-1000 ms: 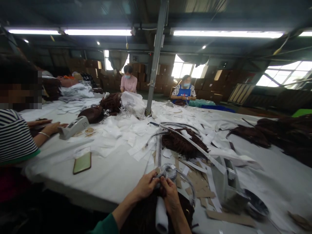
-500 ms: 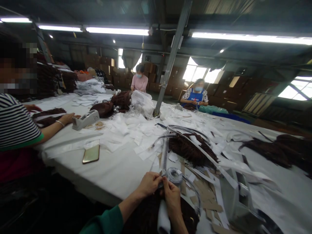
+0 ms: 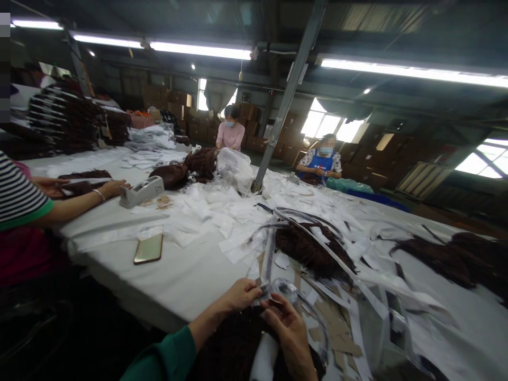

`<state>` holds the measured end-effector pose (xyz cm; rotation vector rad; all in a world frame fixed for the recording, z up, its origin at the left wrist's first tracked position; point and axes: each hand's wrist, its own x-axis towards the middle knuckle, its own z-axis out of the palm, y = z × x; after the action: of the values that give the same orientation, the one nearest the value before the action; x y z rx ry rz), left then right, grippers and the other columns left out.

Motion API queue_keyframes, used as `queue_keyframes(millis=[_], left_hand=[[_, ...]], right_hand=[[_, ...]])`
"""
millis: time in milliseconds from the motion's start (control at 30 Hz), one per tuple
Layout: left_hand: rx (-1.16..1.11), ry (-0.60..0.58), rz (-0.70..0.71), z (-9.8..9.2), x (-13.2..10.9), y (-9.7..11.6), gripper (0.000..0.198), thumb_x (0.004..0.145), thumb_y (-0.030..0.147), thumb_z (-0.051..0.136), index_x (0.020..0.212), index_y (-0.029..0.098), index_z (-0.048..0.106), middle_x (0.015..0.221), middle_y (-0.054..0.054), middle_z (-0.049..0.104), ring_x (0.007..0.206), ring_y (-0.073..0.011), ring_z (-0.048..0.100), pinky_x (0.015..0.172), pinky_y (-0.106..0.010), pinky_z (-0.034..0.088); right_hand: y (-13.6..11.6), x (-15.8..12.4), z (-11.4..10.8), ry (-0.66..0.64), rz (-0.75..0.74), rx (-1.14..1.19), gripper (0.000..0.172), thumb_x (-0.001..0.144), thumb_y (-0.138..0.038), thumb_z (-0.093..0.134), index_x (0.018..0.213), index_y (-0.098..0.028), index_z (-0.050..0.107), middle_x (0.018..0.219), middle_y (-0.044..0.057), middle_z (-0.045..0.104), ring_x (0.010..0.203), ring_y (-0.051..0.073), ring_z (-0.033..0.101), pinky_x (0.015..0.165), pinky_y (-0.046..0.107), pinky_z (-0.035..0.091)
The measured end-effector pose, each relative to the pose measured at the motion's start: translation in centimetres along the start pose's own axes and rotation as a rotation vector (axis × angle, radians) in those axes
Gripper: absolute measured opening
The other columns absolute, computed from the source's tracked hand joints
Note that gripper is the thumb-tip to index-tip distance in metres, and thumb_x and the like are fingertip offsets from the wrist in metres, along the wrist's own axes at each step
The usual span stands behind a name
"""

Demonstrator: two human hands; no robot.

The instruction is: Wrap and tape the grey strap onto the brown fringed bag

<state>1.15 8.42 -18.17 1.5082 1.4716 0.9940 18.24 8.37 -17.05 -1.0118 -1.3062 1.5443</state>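
Note:
My left hand (image 3: pixel 240 295) is closed in a pinch at the near end of a clear plastic strip (image 3: pixel 269 256). Just to its right, my right hand (image 3: pixel 291 330) has its thumb and fingers curled towards each other; whatever lies between them is too small and dark to name. A coil of clear strip (image 3: pixel 284 288) rests just beyond both hands. Below my wrists is a dark brown fringed bundle (image 3: pixel 226 349), with a white roll-shaped piece (image 3: pixel 265 357) on it.
A grey tape dispenser (image 3: pixel 383 328) stands right of cardboard scraps (image 3: pixel 341 328). Beyond lies a brown fringed pile (image 3: pixel 313 246). A phone (image 3: pixel 148 248) and another dispenser (image 3: pixel 142 191) are left, near a co-worker's striped sleeve (image 3: pixel 24 196). A post (image 3: pixel 288 100) rises mid-table.
My right hand has drawn slightly away from my left, its fingers less tightly together. My left hand keeps its pinch. The view has shifted slightly, and the co-worker at left has leaned out of it.

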Motion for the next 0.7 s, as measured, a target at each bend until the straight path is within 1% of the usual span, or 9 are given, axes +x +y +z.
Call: queue_keyframes(millis=[67, 133, 233, 300, 400, 467, 533, 600, 700], left_hand=[[0.022, -0.036, 0.023, -0.2, -0.2, 0.3, 0.036, 0.083, 0.044, 0.044, 0.06, 0.017, 0.053, 0.05, 0.005, 0.04, 0.048, -0.0102, 0.037, 0.046, -0.022, 0.027], [0.061, -0.066, 0.057, -0.5, -0.4, 0.8, 0.034, 0.083, 0.04, 0.046, 0.061, 0.016, 0.055, 0.05, 0.005, 0.042, 0.049, -0.0104, 0.038, 0.047, -0.021, 0.028], [0.139, -0.109, 0.133, -1.0, 0.0, 2.3, 0.027, 0.083, 0.03, 0.046, 0.063, 0.016, 0.057, 0.052, 0.005, 0.044, 0.05, -0.0105, 0.041, 0.048, -0.02, 0.03], [0.201, -0.137, 0.203, -1.6, 1.1, 4.1, 0.024, 0.083, 0.025, 0.046, 0.066, 0.016, 0.059, 0.055, 0.004, 0.048, 0.054, -0.0109, 0.046, 0.051, -0.02, 0.034], [0.318, -0.157, 0.305, -2.9, 3.7, 7.7, 0.022, 0.085, 0.02, 0.044, 0.075, 0.016, 0.063, 0.065, 0.002, 0.058, 0.064, -0.0131, 0.054, 0.06, -0.02, 0.04], [0.417, -0.15, 0.351, -3.6, 5.6, 10.0, 0.019, 0.084, 0.018, 0.045, 0.078, 0.016, 0.063, 0.075, -0.003, 0.063, 0.074, -0.017, 0.059, 0.068, -0.023, 0.044], [0.521, -0.135, 0.373, -3.9, 6.8, 11.3, 0.015, 0.082, 0.018, 0.048, 0.082, 0.015, 0.063, 0.087, -0.009, 0.066, 0.085, -0.0229, 0.062, 0.075, -0.029, 0.046], [0.614, -0.129, 0.363, -3.4, 7.1, 11.1, 0.015, 0.08, 0.018, 0.05, 0.088, 0.014, 0.062, 0.097, -0.013, 0.066, 0.092, -0.0279, 0.063, 0.079, -0.035, 0.047], [0.714, -0.141, 0.278, -1.7, 6.2, 8.5, 0.022, 0.076, 0.014, 0.053, 0.097, 0.013, 0.06, 0.096, -0.017, 0.068, 0.09, -0.0313, 0.065, 0.08, -0.043, 0.048]], right_hand=[[-0.5, 0.3, -0.4, 0.044, -0.064, -0.163, 0.047, 0.066, -0.055, 0.075, 0.096, -0.019, 0.067, 0.068, 0.003, 0.068, 0.072, 0.023, 0.065, 0.07, 0.034, 0.051], [-0.9, 0.9, -0.6, 0.095, -0.197, -0.373, 0.044, 0.074, -0.06, 0.064, 0.088, -0.019, 0.071, 0.06, 0.003, 0.062, 0.063, 0.022, 0.061, 0.065, 0.034, 0.048], [-2.4, 2.2, -0.6, 0.08, -0.42, -0.563, 0.039, 0.078, -0.058, 0.061, 0.082, -0.021, 0.073, 0.081, 0.007, 0.066, 0.074, 0.023, 0.061, 0.069, 0.034, 0.048], [-4.2, 3.3, -0.6, 0.042, -0.504, -0.593, 0.036, 0.08, -0.055, 0.06, 0.084, -0.022, 0.074, 0.092, 0.009, 0.067, 0.084, 0.024, 0.062, 0.077, 0.034, 0.048], [-8.0, 5.0, -0.8, 0.019, -0.595, -0.629, 0.034, 0.083, -0.052, 0.057, 0.088, -0.022, 0.074, 0.092, 0.008, 0.069, 0.084, 0.024, 0.063, 0.079, 0.034, 0.049], [-10.4, 5.9, -1.3, 0.032, -0.654, -0.687, 0.034, 0.085, -0.05, 0.056, 0.088, -0.021, 0.073, 0.09, 0.008, 0.069, 0.083, 0.023, 0.064, 0.077, 0.033, 0.05], [-11.7, 6.7, -1.8, 0.028, -0.69, -0.756, 0.034, 0.086, -0.048, 0.055, 0.087, -0.02, 0.073, 0.09, 0.008, 0.069, 0.083, 0.023, 0.064, 0.076, 0.033, 0.05], [-11.1, 7.2, -2.2, 0.01, -0.702, -0.805, 0.034, 0.087, -0.048, 0.053, 0.084, -0.02, 0.073, 0.087, 0.008, 0.069, 0.08, 0.022, 0.064, 0.073, 0.031, 0.051], [-6.8, 7.6, -2.7, -0.015, -0.694, -0.835, 0.036, 0.088, -0.048, 0.05, 0.081, -0.02, 0.072, 0.08, 0.008, 0.068, 0.072, 0.021, 0.064, 0.066, 0.029, 0.051]])
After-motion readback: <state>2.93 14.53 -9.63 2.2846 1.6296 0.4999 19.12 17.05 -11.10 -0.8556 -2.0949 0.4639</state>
